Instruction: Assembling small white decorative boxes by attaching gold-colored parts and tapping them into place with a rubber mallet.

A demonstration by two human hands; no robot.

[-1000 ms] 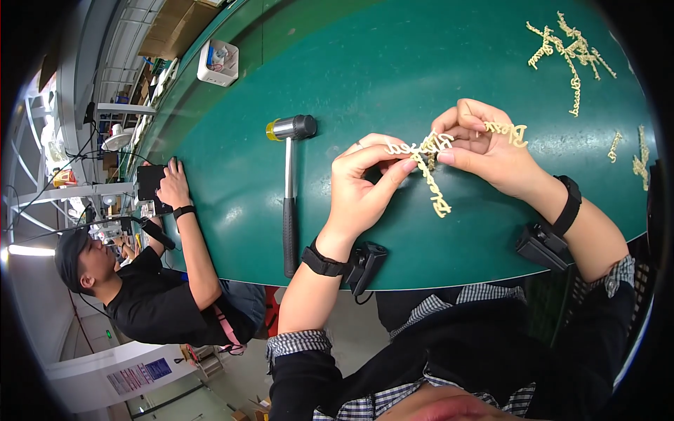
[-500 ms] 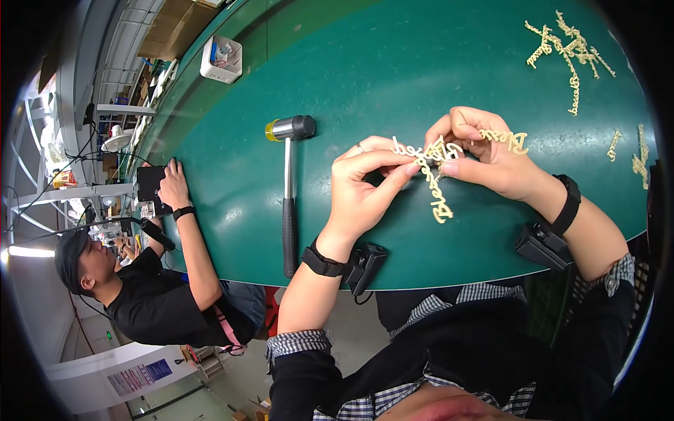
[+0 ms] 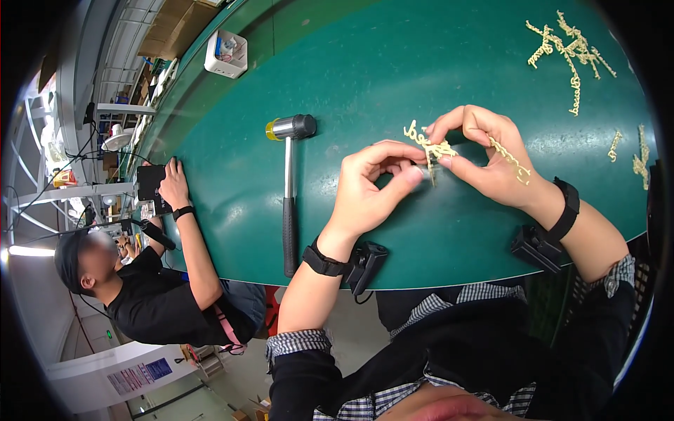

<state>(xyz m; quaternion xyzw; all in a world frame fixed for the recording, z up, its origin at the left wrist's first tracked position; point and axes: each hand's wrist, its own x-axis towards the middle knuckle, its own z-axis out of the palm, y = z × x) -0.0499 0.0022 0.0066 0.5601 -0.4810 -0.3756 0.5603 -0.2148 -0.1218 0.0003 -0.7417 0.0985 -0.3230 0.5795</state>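
Now that the cream lettering cluster (image 3: 442, 149) is turned, one strand (image 3: 413, 130) slants up and away rather than trailing downward as a moment earlier, so the pieces face differently, apparently still joined. The right hand (image 3: 495, 179) pinches it above the green surface (image 3: 351, 77), another strip (image 3: 504, 152) along its palm; whether the left hand (image 3: 365, 186), just beside it, grips too, I cannot tell.

On our green table (image 3: 365, 77) lies a mallet (image 3: 289, 217); beyond its head we see a white bin (image 3: 218, 66), and left of the mallet, a black-capped co-worker (image 3: 161, 305) and a white fan (image 3: 117, 139).
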